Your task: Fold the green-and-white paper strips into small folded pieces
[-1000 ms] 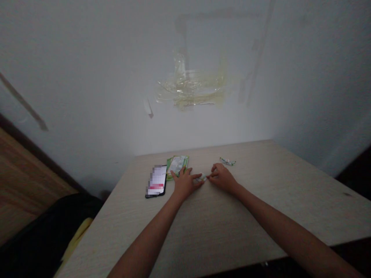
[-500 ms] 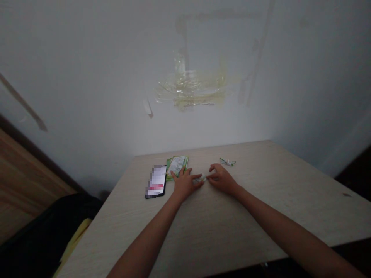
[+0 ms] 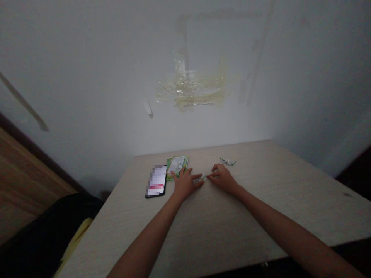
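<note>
On the table a small whitish, wrapper-like piece (image 3: 201,178) lies between my two hands; it is too small and dim to name surely. The thumb and index finger of my left hand (image 3: 184,183) hold it from both sides, while the other fingers are spread, reaching over the near edge of a green and white packet (image 3: 178,164). My right hand (image 3: 222,178) has its thumb and index finger pinched together at the piece's right end. A crumpled green and white wrapper (image 3: 227,161) lies just beyond the right hand.
Left of the packet lies a phone (image 3: 157,181) with its screen lit and partly blurred out. The pale wooden table (image 3: 261,173) meets a wall (image 3: 116,96) with clear tape stuck on it. Dark and yellow cloth (image 3: 74,239) is beside the table's left edge.
My right hand's fingers have shifted very slightly at the end of the whitish piece, with the index finger drawn in. The left hand stays in place.
</note>
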`<state>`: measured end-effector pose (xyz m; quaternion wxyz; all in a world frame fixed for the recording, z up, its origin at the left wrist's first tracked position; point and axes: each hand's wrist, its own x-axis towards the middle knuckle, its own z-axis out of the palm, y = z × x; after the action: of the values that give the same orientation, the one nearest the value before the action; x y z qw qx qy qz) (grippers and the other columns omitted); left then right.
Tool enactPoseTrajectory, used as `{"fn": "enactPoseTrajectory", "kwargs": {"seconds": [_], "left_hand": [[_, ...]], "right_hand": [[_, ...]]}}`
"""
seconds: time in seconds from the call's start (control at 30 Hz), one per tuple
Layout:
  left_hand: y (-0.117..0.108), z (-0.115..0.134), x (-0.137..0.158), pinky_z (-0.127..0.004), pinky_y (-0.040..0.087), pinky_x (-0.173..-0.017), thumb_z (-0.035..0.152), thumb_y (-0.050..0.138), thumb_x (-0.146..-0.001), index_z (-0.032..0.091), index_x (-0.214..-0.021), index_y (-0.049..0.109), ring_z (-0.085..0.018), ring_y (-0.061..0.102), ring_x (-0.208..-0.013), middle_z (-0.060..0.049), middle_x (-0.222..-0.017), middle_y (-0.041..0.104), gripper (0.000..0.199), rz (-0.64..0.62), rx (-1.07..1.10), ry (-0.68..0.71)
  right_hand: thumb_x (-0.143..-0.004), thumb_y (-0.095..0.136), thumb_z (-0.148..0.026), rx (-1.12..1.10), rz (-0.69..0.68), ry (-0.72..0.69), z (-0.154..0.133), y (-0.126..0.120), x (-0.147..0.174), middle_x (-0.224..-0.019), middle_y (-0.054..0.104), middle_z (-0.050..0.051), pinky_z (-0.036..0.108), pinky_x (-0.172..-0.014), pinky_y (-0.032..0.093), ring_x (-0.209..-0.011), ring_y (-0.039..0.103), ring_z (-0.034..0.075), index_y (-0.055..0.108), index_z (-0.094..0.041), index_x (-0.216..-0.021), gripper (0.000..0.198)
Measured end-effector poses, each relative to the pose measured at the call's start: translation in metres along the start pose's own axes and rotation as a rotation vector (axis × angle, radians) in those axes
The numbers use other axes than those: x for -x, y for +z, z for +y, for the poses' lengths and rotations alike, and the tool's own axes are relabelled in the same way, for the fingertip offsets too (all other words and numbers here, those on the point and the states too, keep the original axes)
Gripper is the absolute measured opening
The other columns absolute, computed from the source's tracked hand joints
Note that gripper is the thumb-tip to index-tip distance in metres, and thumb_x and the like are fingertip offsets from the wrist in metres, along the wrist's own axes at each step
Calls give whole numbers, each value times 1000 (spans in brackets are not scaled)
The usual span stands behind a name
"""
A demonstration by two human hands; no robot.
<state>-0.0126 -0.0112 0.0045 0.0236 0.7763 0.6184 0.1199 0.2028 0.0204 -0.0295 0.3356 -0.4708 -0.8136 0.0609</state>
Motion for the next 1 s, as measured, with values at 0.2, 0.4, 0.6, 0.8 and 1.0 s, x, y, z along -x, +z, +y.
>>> {"fn": "enactPoseTrajectory", "kwargs": {"seconds": [0.2, 0.4, 0.6, 0.8, 1.0], "left_hand": [[-2, 1, 0, -76, -1, -106, 68, 53, -79, 55, -120, 60, -38, 26, -141, 1, -147, 47, 43, -18, -15, -13], [0, -1, -2, -79, -1, -104, 68, 52, -81, 55, -120, 59, -38, 25, -142, 0, -148, 46, 42, -32, 13, 3], [2, -1, -1, -79, -1, -104, 69, 50, -81, 55, -119, 60, -38, 24, -142, 2, -148, 46, 42, -22, 6, 3], [3, -3, -2, -81, -1, -102, 70, 49, -81, 57, -119, 59, -39, 24, -143, 3, -149, 45, 41, -27, 1, 21], [4, -4, -2, -83, -1, -100, 68, 49, -82, 56, -117, 61, -40, 26, -141, 3, -148, 46, 39, -7, -1, 37]], "right_hand": [[-84, 65, -26, -17, 5, -106, 1, 1, 1, -110, 59, 10, 40, -93, 44, -106, 54, 23, 79, -25, -89, 14], [-84, 65, -24, 85, -33, -99, -8, 0, -1, -114, 56, 10, 41, -93, 43, -112, 50, 25, 77, -29, -99, 20], [-85, 64, -27, 162, -91, -39, -16, 2, -7, -116, 54, 10, 42, -93, 42, -115, 47, 26, 75, -32, -105, 23], [-88, 63, -30, 194, -88, -21, -23, 4, -13, -119, 53, 10, 42, -95, 42, -117, 46, 26, 75, -32, -106, 21], [-92, 59, -33, 171, -62, -23, -23, 6, -13, -122, 53, 12, 42, -96, 43, -118, 45, 26, 72, -33, -111, 24]]}}
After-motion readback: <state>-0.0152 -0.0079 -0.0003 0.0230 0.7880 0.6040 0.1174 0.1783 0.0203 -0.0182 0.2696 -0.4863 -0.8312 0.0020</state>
